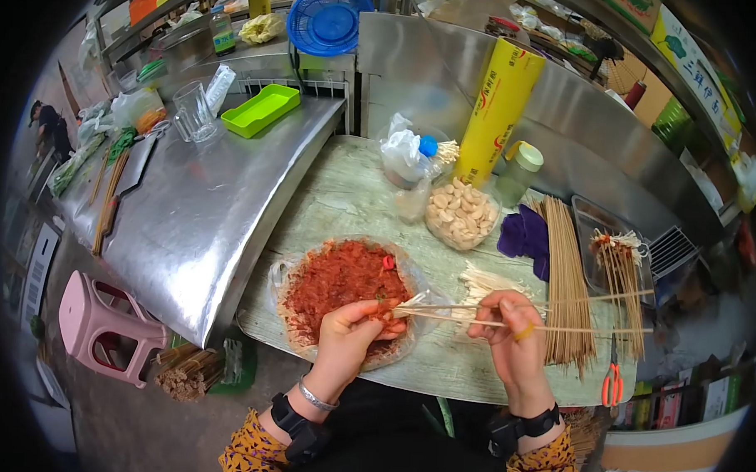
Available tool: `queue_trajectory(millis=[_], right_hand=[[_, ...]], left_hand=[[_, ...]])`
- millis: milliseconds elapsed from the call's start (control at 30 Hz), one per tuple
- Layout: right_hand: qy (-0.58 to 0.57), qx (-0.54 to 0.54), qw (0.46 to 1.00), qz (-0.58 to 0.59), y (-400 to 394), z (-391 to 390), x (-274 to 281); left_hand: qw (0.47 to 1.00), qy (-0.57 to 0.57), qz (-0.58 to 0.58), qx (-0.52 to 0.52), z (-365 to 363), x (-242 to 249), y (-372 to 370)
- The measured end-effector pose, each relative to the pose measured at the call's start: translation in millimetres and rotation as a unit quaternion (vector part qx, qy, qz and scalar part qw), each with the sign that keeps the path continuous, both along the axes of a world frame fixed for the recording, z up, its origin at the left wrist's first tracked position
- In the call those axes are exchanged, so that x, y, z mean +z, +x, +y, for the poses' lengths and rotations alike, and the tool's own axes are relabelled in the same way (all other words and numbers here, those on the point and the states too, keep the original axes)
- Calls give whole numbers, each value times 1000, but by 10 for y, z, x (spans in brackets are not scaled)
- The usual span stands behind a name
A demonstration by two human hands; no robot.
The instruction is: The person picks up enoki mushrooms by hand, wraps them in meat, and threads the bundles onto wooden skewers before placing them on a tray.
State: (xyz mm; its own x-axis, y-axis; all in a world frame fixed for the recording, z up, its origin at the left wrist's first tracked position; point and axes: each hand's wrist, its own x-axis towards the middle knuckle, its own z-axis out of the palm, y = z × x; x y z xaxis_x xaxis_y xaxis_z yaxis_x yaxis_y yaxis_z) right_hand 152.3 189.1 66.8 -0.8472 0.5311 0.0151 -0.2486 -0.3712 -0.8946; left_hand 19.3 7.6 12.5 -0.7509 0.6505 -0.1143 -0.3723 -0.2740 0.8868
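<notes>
Gripping two skewers (450, 319) in your right hand (514, 349), with spare skewers (564, 284) at its one o'clock (for easy reach, presumably), you pinch white strands (411, 302) in your left hand (349, 339).

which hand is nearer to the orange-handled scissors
Right. The right hand is left of the scissors, with the lower end of the loose bundle of sticks between. The left hand is much farther left, at the red mixture.
</notes>
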Motion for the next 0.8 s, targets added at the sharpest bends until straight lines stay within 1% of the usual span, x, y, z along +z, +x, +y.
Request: queue_trajectory(millis=[33,67,133,267,367,433,467,533,633,667,733,767,800], right_hand=[[-8,12,1000,0,-29,27,-22],[-7,10,1000,-1,-35,40,-49],[-15,19,1000,-12,-57,51,-91],[12,23,999,-30,-24,80,-104],[24,27,998,-46,-1,95,-80],[81,26,995,-60,17,77,-11],[80,26,995,-60,24,68,8],[115,34,991,-55,32,45,34],[138,32,988,-61,34,4,39],[139,34,988,-60,40,-1,32],[106,25,992,-57,57,-12,8],[107,29,992,-56,77,-14,-25],[79,11,996,-31,103,-8,-80]], left_hand=[[1000,-7,17,-17,-3,6,13],[1000,-6,17,-20,-3,-6,19],[998,-11,55,-23,-18,-32,25],[999,-4,49,-22,-39,-4,18],[999,2,30,-32,-28,66,20],[999,-4,3,-49,-33,80,11],[999,-4,3,-49,-30,81,13],[999,19,-29,-41,-27,80,13],[997,10,-63,-33,-9,14,-18],[998,10,-62,-31,-6,23,-21],[994,30,-108,-9,1,48,-26],[994,31,-107,-4,4,51,-39],[991,41,-126,13,8,50,-56]])
